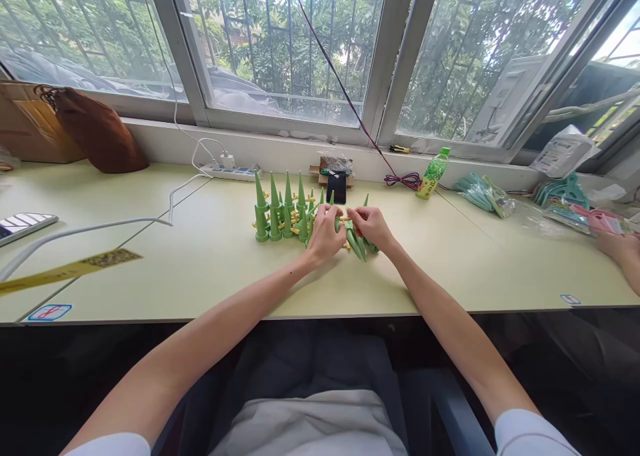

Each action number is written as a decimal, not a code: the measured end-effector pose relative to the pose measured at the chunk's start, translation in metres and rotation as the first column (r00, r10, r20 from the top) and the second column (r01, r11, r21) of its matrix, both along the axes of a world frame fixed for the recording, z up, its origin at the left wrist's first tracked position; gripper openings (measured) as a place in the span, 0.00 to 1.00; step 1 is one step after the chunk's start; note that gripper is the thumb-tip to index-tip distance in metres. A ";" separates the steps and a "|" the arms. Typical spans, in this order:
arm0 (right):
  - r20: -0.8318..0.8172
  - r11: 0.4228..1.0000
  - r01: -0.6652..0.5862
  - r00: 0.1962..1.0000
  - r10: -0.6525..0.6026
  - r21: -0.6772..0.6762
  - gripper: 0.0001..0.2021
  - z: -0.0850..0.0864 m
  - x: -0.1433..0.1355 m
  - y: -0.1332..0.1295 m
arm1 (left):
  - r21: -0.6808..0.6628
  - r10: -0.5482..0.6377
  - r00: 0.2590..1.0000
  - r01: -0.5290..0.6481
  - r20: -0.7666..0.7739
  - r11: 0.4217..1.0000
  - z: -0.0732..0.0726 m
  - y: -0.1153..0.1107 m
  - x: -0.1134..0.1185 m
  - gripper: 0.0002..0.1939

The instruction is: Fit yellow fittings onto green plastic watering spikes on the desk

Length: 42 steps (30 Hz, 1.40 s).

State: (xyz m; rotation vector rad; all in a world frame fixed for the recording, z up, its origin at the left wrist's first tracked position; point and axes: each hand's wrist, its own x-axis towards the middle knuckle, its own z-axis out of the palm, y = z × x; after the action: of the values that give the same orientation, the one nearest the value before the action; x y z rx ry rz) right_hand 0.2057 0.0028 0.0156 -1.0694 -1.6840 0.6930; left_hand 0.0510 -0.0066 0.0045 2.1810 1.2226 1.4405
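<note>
Slim green cones with small yellow pegs on their sides stand upright in rows at the middle of the table. Just to the right of these rows, my left hand has its fingers closed around a green cone, mostly hidden by the hand. My right hand is pinched close to that cone, at what looks like a small yellow peg; its fingertips hide most of it. Under and beside my right hand, several more green cones lie tilted on the table.
Behind the cones lie a dark phone and a small cardboard box. A power strip with a white cable is at the left rear. A green bottle leans by the sill. Another person's hand is at the far right near bagged items.
</note>
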 end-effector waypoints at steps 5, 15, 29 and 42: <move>-0.016 1.000 -0.007 1.000 0.007 0.000 0.27 0.000 0.000 0.000 | -0.006 0.000 1.000 0.000 -0.003 1.000 0.000 0.000 0.000 0.08; -0.004 1.000 0.007 1.000 -0.007 0.004 0.27 -0.005 0.002 0.005 | 0.003 -0.005 1.000 0.005 -0.001 1.000 -0.002 0.002 0.000 0.09; 0.082 0.998 0.040 0.996 -0.043 0.044 0.28 -0.001 0.000 0.000 | -0.016 -0.009 1.000 0.008 -0.018 1.000 0.001 0.000 0.000 0.09; 0.110 0.998 0.054 0.992 -0.059 0.044 0.27 -0.002 0.002 0.002 | -0.030 -0.019 1.000 0.019 -0.013 0.999 -0.001 0.002 0.000 0.09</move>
State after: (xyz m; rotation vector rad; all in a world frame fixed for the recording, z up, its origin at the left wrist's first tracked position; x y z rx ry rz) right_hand 0.2074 0.0049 0.0133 -1.1397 -1.7479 0.5691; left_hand 0.0507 -0.0047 0.0031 2.1802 1.2170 1.3931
